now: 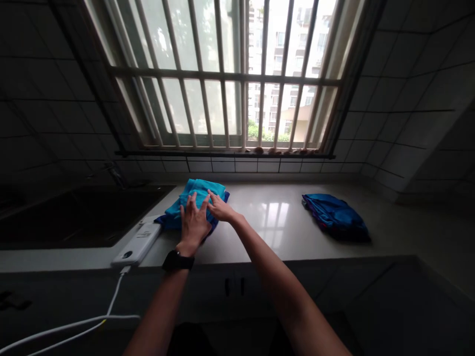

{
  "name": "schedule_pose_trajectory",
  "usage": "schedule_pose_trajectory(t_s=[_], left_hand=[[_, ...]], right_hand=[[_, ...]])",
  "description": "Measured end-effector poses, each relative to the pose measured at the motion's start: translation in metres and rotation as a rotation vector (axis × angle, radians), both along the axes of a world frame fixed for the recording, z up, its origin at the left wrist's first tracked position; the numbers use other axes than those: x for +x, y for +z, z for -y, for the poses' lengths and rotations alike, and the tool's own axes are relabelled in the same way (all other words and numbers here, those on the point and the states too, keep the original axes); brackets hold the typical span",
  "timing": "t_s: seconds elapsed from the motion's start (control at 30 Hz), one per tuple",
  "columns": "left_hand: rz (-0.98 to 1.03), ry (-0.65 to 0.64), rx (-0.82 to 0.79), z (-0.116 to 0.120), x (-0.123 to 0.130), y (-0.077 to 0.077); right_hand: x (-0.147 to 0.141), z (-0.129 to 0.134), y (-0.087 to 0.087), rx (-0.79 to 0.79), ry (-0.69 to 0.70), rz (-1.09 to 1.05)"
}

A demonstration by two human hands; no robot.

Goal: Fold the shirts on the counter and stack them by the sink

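Turquoise cloth point(200, 190) lies under our fingers, dark blue fabric point(165, 221) beneath it. Our left hand point(193, 222) has fingers spread flat on it; our right hand point(221, 208) has fingers together, tips pressing it. White corded device point(137, 244) sits just left of our fingers; blue bundle point(336, 217) lies well right, both on the stone counter point(252, 242).

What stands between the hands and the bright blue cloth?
Nothing visible does. The left hand and right hand both rest right on the turquoise cloth. The white power bank lies beside the cloth, not between.
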State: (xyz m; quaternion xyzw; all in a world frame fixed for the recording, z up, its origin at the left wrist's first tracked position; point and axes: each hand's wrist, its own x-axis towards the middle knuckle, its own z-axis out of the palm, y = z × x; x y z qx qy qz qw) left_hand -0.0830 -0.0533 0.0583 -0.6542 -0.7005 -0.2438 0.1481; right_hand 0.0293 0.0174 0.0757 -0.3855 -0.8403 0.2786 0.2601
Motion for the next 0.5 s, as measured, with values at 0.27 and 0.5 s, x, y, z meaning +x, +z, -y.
schedule_pose_trajectory(t_s=[0.27,0.5], left_hand=[[-0.188,-0.539,-0.101,-0.009,0.08,-0.025],[-0.271,-0.5,-0.198,-0.019,0.092,-0.052]], right_hand=[[0.195,0.038,-0.01,0.172,-0.521,-0.037],[0.383,0.046,-0.027,-0.012,-1.222,0.41]])
